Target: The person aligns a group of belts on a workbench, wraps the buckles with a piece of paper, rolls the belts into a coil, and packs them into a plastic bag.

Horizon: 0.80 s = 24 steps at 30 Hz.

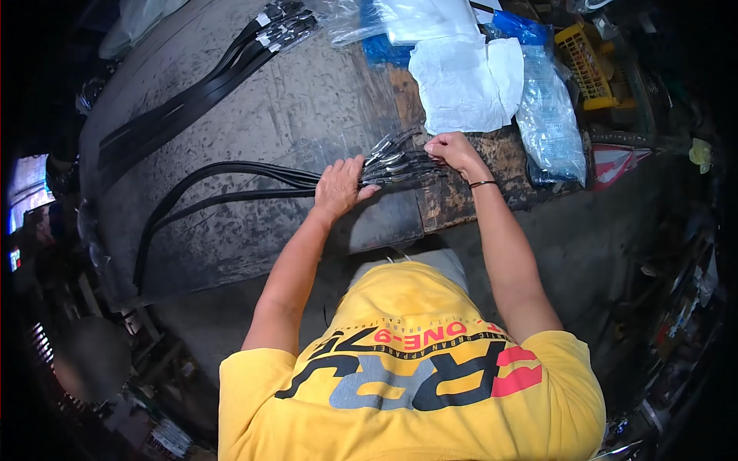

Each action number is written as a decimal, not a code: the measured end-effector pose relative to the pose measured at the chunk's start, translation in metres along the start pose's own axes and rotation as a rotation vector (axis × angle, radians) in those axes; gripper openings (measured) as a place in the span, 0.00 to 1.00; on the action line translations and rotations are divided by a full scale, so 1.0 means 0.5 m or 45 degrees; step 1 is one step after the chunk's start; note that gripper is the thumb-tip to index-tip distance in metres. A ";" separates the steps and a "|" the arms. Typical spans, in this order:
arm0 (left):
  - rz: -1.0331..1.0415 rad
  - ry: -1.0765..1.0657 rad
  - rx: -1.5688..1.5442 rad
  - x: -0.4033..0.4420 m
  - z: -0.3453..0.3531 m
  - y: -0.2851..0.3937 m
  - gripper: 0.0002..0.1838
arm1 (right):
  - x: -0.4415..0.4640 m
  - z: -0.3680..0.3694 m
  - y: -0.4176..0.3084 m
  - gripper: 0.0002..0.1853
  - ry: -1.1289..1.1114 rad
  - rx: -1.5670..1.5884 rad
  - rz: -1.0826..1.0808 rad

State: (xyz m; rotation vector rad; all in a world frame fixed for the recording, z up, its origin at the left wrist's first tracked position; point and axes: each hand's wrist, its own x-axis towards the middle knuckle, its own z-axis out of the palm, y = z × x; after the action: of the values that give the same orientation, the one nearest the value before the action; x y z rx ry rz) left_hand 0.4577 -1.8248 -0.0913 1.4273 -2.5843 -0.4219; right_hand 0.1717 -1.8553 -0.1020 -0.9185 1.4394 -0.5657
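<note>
Across black strips (265,170), left hand (339,186) with thumb apart; right hand (457,151), fingertips pinched together.

Your table (254,115) is showing you a big dark grey top with lots of smudges, and a worn brown part (453,201) is making up its right side. Far off on the left, some black strips (184,96) are lying at a slant, with their shiny ends pointing away from you. Closer to you, more strips (231,167) are bending in a curve, and their shiny ends are lying over the line where grey meets brown. A crumpled white sheet (465,84) is lying past those ends. Clear plastic (338,19) is sitting beyond it, and a see-through pack (550,115) is resting along the right edge.
</note>
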 end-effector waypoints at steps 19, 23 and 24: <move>-0.041 -0.023 0.037 -0.003 -0.005 0.008 0.35 | -0.056 0.017 0.039 0.11 0.069 0.109 0.126; -0.025 0.014 0.025 -0.001 0.002 0.004 0.36 | -0.077 0.005 0.015 0.12 0.047 0.146 0.229; -0.038 -0.007 0.024 -0.001 0.001 0.003 0.36 | -0.077 0.003 0.013 0.13 0.080 0.206 0.268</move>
State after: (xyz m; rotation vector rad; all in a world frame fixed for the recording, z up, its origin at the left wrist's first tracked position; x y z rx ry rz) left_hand 0.4567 -1.8235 -0.0913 1.4741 -2.5814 -0.4074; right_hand 0.1682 -1.8203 -0.0850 -0.6182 1.5019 -0.5481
